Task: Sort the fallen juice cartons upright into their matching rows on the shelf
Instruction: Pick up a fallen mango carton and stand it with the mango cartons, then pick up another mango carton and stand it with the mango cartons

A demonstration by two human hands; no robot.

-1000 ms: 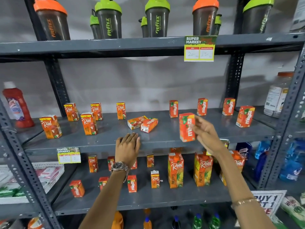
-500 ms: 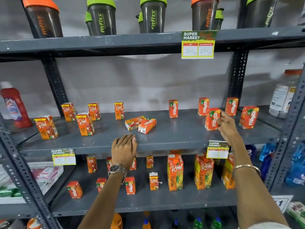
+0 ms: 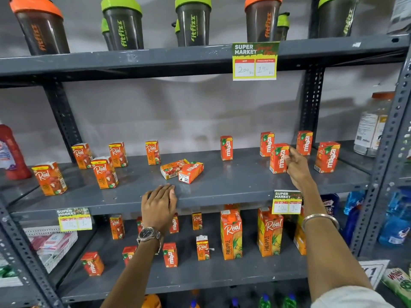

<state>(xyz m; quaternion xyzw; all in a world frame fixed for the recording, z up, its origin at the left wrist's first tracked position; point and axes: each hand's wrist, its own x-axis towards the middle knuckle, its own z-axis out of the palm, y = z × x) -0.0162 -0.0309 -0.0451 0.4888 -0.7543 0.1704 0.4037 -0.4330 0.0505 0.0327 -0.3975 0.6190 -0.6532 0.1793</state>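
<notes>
On the grey metal middle shelf (image 3: 222,185), right hand (image 3: 294,166) has carried the small orange Maaza carton (image 3: 278,158) rightward, now standing upright in its row, fingers loosely on it; left hand (image 3: 159,202) flat on shelf edge, holding nothing; two fallen orange cartons (image 3: 181,171) remain.

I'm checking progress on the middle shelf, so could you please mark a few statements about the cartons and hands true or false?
1. The right hand touches an upright Maaza carton. True.
2. The left hand holds a Real carton. False: it rests on the shelf edge, holding nothing.
3. Two cartons lie fallen mid-shelf, a Real one and a Maaza one. True.
4. The upright Real cartons stand on the shelf's right side. False: they stand on its left.
</notes>
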